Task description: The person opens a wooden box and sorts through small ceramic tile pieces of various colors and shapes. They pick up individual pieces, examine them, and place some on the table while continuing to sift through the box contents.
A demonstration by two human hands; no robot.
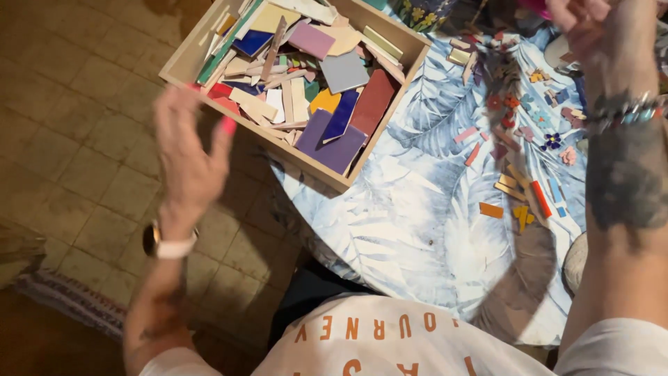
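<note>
Two hands are hovering empty with fingers apart, left hand [186,150] beside the wooden box [182,64] of coloured tile pieces [334,115], right hand [591,24] blurring upper right above the leaf-print bench [417,216].

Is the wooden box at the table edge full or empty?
Full: the wooden box is heaped with flat tile pieces in many colours, some rising above its rim.

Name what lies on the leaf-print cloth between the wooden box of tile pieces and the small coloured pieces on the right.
Nothing: in the head view, the cloth between the wooden box and the small coloured pieces is bare.
</note>
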